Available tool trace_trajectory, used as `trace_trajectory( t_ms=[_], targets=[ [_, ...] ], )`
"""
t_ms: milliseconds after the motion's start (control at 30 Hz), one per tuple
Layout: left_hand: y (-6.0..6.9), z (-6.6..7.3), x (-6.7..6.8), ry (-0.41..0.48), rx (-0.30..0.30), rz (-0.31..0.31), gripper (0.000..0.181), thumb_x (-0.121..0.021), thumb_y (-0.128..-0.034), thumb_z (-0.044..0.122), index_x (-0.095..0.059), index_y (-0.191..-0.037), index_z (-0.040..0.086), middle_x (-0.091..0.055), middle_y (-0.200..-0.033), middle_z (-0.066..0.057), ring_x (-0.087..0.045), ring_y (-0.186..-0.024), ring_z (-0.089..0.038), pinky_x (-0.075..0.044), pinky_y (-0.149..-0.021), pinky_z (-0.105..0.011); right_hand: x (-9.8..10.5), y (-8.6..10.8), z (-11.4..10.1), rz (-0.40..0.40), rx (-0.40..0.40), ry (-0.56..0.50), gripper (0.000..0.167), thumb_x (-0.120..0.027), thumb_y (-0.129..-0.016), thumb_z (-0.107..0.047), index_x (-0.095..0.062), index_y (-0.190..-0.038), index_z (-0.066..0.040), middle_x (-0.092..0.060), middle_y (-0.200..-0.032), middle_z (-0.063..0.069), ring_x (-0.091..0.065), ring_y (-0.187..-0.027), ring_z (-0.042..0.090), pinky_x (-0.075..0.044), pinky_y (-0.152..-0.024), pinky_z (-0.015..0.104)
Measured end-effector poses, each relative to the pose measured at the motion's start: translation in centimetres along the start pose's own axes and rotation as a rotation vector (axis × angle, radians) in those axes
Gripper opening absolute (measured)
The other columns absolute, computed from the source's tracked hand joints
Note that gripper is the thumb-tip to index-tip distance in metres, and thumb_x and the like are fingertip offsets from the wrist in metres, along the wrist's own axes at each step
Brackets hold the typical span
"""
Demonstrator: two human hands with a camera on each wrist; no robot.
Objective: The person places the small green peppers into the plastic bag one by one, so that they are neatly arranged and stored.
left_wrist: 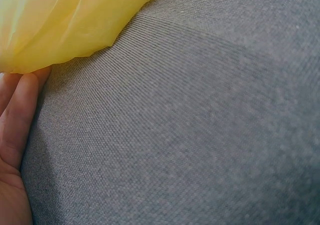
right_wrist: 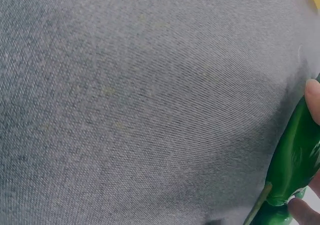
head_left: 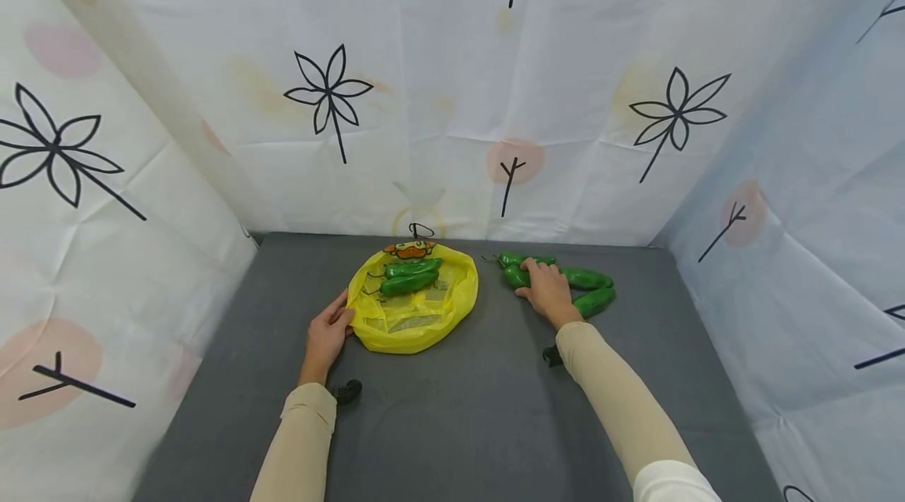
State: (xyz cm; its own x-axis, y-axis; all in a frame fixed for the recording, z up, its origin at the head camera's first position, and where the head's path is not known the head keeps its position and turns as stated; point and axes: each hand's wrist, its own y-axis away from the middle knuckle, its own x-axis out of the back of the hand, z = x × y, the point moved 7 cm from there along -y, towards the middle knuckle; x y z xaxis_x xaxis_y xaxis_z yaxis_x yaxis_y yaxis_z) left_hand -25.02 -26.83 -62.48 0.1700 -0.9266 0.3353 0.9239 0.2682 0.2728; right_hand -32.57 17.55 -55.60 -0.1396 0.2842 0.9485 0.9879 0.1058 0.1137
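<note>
At the left edge of the yellow bag [head_left: 464,282], the rim is pinched by the left hand [head_left: 328,337]; fingertips hidden behind the plastic. Bag is laid mouth-up and spread wide on the grey table [head_left: 452,431]. Inside the bag, two green peppers [head_left: 408,283] are seen lying side by side, toward its far rim. Well apart to the right of the bag, a held pepper [right_wrist: 292,155] is gripped by the right hand [head_left: 548,294], thumb one side, fingers the other. It's cropped in the right wrist view, so whether it's off the table can't be confirmed. Around that hand, same side of the bag: one loose pepper [head_left: 543,259] on the far side, two more peppers [head_left: 595,302] farthest right of the bag. Step in hand is judged to be a pick for bagging, job part done. Next move calls for the held pepper to be raised clear of its neighbours, carried left over the bag's right rim and lowered beside the pair; rim should be kept pinched, since thin plastic could be dragged or folded in.
</note>
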Motion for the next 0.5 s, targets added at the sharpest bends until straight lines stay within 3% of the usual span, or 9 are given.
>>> trace_trajectory(
  t_ms=[500],
  targets=[
    [-0.1, -0.2, 0.0, -0.015, -0.011, 0.013, 0.051, -0.060, -0.1038, 0.038, -0.046, -0.152, 0.042, -0.060, -0.148, -0.005, -0.064, -0.119, -0.020, -0.053, -0.077, -0.011, 1.3, 0.4, 0.7, 0.067, 0.052, -0.113, 0.051, -0.072, -0.096, -0.029, -0.053, -0.141, -0.013, -0.058, -0.136, 0.019, -0.055, -0.120, 0.043, -0.049, -0.098, 0.058]
  ],
)
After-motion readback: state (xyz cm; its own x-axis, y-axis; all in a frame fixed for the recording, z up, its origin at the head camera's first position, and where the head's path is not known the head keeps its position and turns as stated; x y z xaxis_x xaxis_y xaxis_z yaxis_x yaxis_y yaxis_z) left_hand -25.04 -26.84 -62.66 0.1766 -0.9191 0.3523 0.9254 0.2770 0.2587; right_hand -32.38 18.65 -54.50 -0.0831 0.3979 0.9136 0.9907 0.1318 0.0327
